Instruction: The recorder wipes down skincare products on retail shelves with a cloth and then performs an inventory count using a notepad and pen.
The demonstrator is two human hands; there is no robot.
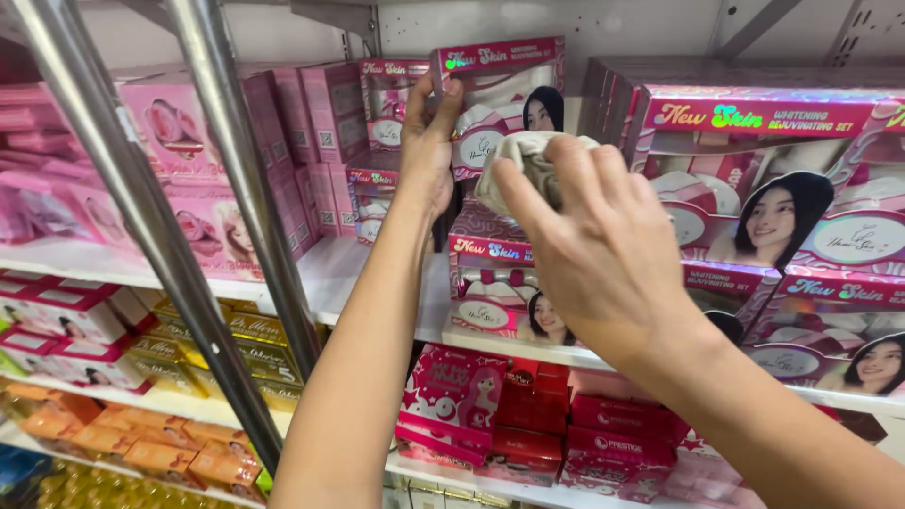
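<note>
My left hand grips the left edge of a pink windowed gift box, the top one of a stack on the white shelf. Thumb and fingers pinch its side and the box leans slightly. My right hand holds a crumpled cream cloth pressed against the front of that same box. Beneath it sit two more matching pink boxes. Part of the box front is hidden by the cloth and my right hand.
More pink boxes stand stacked to the right and left on the shelf. Two slanted metal poles cross the left foreground. Lower shelves hold red boxes, gold packs and orange boxes.
</note>
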